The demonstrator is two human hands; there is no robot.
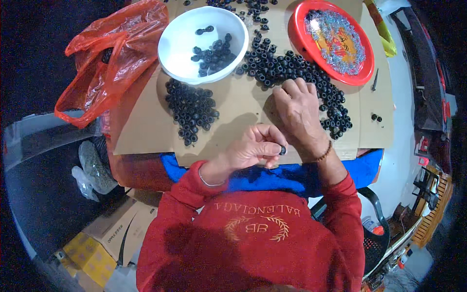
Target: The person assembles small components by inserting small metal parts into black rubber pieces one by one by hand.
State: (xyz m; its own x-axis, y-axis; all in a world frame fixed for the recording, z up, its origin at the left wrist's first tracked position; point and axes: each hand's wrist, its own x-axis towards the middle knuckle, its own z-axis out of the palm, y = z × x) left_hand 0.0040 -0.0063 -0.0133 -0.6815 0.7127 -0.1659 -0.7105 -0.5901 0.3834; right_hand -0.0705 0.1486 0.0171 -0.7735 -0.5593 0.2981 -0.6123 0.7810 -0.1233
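Note:
Between the thumb and fingers of my left hand [260,147] is a small round black part [282,150], held above the front edge of the cardboard [228,138]. My right hand [297,104] is at the near edge of a large pile of black ring-shaped parts [272,68]. Its fingers are curled downward, and the fingertips are hidden under the hand, so what they grip cannot be seen. Left of my hands lies another heap of small black parts [189,109]. Behind that heap stands a white bowl [170,51] with more black parts in it.
At the back right, a red tray [367,68] holds many small clear pieces. A red plastic bag [116,44] lies at the left. Two loose black parts [376,118] and a thin dark tool [375,80] rest at the right. Blue cloth [287,173] hangs below the cardboard.

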